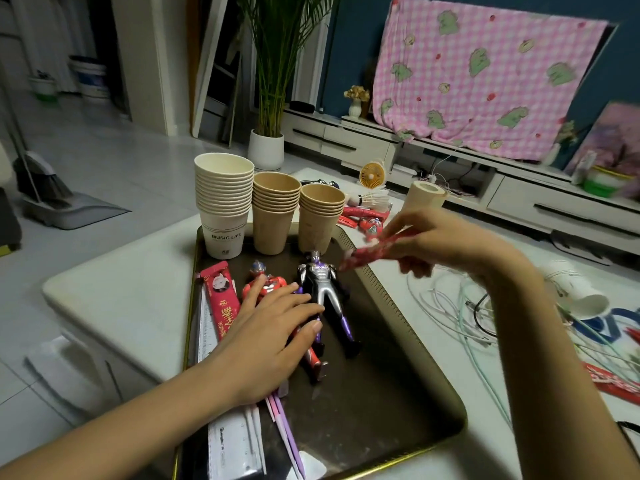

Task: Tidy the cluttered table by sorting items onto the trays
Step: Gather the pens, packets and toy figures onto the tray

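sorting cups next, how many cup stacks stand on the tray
3, along the far edge of the tray: white stack at left, middle brown stack, right brown stack. None seems hidden.

Tray (381,393) mid-frame on table (121,289). 3 cup stacks (275,216) at its upper end. Below them, L to R: ruler (206,327), packet (221,299), left figure (263,285), right figure (323,285). R hand (440,240) holds 2nd packet (367,254) over tray's right rim. Cables (460,306) on table right of tray, w/ tipped cup (575,289) further right.

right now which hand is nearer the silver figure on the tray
Left. The left hand rests beside the silver figure, fingertips at its hip; the right hand holds a red packet raised right of its head.
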Demonstrator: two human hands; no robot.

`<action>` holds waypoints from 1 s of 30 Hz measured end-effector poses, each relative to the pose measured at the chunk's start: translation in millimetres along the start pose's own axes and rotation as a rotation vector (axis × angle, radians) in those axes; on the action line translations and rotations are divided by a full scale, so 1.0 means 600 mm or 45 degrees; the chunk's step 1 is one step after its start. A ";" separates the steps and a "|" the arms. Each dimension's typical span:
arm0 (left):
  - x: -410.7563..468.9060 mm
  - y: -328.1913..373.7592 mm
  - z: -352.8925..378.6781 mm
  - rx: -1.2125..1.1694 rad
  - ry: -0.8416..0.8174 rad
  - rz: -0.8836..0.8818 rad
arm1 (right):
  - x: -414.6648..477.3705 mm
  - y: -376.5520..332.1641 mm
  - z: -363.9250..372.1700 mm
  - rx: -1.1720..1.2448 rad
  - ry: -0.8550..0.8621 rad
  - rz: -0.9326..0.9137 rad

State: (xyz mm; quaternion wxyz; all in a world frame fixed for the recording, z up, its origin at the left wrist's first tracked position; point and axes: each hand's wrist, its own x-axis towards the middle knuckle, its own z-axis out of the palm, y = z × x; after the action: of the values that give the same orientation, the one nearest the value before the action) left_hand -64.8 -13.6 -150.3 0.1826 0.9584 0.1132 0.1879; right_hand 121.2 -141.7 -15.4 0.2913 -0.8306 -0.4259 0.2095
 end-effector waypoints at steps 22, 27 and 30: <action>-0.004 0.006 -0.004 0.052 0.042 0.024 | 0.053 0.022 0.095 -0.786 -0.248 0.147; -0.003 0.006 -0.004 0.057 0.053 0.035 | 0.061 0.033 0.091 -0.691 -0.135 0.046; -0.003 0.005 -0.004 0.065 0.056 0.035 | 0.066 0.041 0.092 -0.644 -0.123 0.042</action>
State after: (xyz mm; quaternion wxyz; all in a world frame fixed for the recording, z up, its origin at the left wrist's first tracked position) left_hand -67.1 -16.1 -147.9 0.1530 0.9598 0.1086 0.2087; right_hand 124.5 -103.4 -76.6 0.0503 -0.8729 -0.4646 0.1404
